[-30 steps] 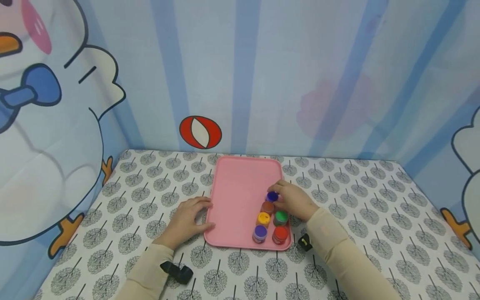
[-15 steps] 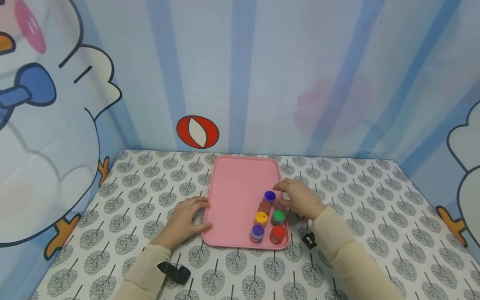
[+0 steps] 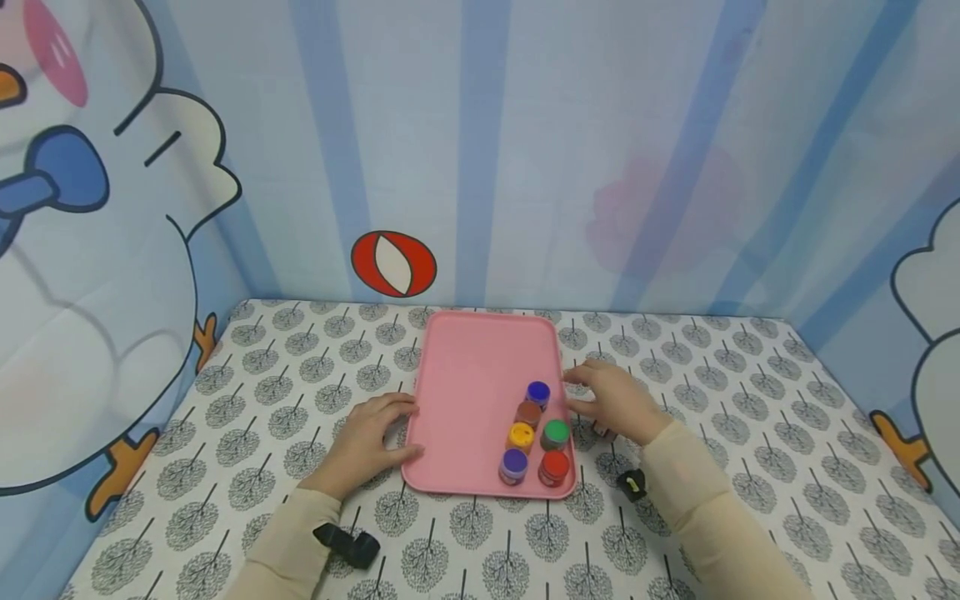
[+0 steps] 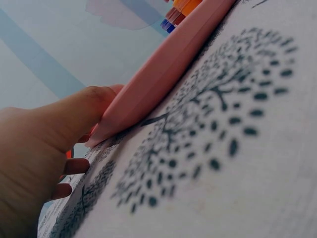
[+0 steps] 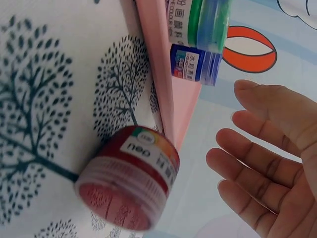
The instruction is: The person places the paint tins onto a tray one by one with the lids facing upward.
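Note:
A pink tray [image 3: 480, 367] lies on the patterned cloth. At its front right stand several small paint jars: dark blue [image 3: 537, 393], brown [image 3: 528, 413], yellow [image 3: 521, 437], purple [image 3: 513, 467], green [image 3: 556, 434] and red [image 3: 554, 468]. My left hand [image 3: 367, 440] rests against the tray's left rim, the thumb [image 4: 84, 106] touching it in the left wrist view. My right hand [image 3: 618, 402] hovers by the right rim with relaxed fingers [image 5: 247, 168], holding nothing. Beside the tray, a dark red jar [image 5: 131, 168] appears tipped on its side on the cloth, mostly hidden beneath my right hand in the head view.
White cloth [image 3: 712, 500] with grey tree prints covers the table. A blue striped cartoon curtain [image 3: 540, 167] stands behind it and along both sides. Each wrist wears a black strap, seen as a left wrist mount [image 3: 348, 546] and a right wrist mount [image 3: 632, 483].
My right hand has come off the dark blue jar and moved right, past the tray's right rim, its fingers loosened. The jar stays on the tray. My left hand keeps its place.

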`<state>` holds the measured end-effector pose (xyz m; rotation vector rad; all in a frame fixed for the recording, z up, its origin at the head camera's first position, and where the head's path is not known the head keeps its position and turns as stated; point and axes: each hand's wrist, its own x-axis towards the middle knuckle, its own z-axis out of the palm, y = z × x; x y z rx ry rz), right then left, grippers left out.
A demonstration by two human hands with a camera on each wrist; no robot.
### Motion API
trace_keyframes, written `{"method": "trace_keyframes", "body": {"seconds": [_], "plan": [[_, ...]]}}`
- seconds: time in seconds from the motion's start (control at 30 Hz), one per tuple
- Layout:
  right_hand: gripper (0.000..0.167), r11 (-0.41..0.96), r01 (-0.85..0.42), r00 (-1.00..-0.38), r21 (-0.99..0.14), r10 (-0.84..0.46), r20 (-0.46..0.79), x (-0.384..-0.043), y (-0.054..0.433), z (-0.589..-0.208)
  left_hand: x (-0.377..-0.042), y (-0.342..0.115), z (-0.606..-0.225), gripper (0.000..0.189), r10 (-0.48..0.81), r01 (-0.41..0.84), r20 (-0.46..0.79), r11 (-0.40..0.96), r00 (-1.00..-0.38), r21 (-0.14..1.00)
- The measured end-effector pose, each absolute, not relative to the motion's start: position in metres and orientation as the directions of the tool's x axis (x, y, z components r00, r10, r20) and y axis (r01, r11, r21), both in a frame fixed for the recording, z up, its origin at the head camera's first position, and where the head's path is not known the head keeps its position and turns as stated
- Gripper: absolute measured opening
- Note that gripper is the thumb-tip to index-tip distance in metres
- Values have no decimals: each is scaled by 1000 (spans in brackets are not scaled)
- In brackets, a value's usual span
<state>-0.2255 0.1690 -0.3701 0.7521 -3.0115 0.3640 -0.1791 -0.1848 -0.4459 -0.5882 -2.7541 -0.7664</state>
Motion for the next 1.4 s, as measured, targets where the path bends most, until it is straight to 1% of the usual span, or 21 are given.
{"method": "trace_keyframes", "body": {"seconds": [0.3, 0.5, 0.97, 1.13, 1.4], "plan": [[42, 866, -432, -901, -252, -428, 72, -222, 183, -375, -180, -185, -446, 56, 314, 428, 308, 787, -898, 445], [38, 866, -426, -904, -263, -420, 83, -217, 189, -374, -179, -185, -446, 56, 314, 429, 309, 785, -898, 447], [32, 862, -432, -902, -266, -407, 147, -206, 209, -378, -180, -184, -447, 57, 313, 426, 306, 785, -899, 450], [34, 870, -421, -907, -257, -401, 129, -204, 213, -379, -180, -184, -448, 58, 312, 426, 308, 786, -899, 448], [37, 874, -384, -922, -299, -383, 64, -202, 217, -382, -180, -185, -449, 57, 321, 439, 318, 781, -892, 445]]}}
